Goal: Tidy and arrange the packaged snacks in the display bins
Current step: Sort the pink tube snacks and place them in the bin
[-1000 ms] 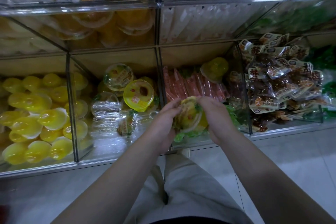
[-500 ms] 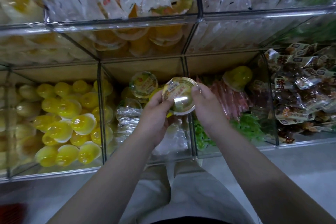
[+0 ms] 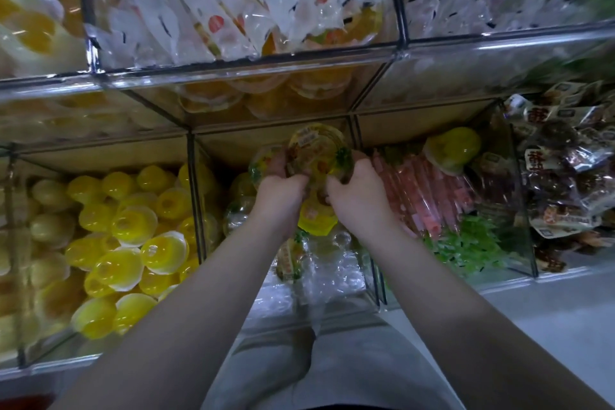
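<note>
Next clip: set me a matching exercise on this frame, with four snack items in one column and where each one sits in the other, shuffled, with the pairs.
Items
1. brown wrapped snacks
2. fruit jelly cup
3. pink stick packs
4. yellow jelly cups

Places
A. gripped by left hand and right hand
B. farthest right
C. left of the left hand
D. just right of the right hand

Pairs: 1-B; 2-A; 3-D; 4-C

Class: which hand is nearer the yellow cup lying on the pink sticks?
Right. The right hand is left of the yellow cup; the left hand lies farther left.
</note>
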Demonstrator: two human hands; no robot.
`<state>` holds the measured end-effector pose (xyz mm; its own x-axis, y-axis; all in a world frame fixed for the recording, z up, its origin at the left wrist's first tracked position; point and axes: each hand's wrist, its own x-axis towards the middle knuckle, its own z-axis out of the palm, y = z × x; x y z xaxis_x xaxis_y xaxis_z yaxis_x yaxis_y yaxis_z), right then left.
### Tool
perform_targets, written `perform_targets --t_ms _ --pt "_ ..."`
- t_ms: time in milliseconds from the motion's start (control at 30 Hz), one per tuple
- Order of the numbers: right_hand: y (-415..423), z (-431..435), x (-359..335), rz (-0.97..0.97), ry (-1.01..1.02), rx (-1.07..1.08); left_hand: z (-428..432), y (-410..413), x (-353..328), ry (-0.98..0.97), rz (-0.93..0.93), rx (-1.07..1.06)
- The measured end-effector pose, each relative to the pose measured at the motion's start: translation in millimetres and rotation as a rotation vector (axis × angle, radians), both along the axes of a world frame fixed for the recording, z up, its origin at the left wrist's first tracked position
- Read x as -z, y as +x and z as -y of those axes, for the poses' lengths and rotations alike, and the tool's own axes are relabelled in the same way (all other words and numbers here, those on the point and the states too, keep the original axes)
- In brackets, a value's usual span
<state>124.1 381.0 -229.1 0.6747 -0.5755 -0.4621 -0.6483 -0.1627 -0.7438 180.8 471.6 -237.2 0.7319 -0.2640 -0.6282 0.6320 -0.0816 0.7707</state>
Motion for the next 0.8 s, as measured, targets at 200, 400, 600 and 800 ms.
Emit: perform_targets --t_ms 200,400,600,800 --pt "4.4 -6.4 5.4 0.013 -0.063 -0.034 3.0 11.0 -3.7 0.159 -0.052 0.12" --pt "5.1 -13.4 6.9 -0.134 -0.262 -0.188 5.0 14.5 16.9 0.156 0.051 0.197" --pt "4.8 -18.6 4.3 -0.043 -0.523 -0.307 4.2 16.2 41.1 0.136 0.108 0.242" --pt "17.5 -3.8 25.2 -0.178 -0.584 -0.647 0.6 9.5 23.5 0.274 0.263 0.355"
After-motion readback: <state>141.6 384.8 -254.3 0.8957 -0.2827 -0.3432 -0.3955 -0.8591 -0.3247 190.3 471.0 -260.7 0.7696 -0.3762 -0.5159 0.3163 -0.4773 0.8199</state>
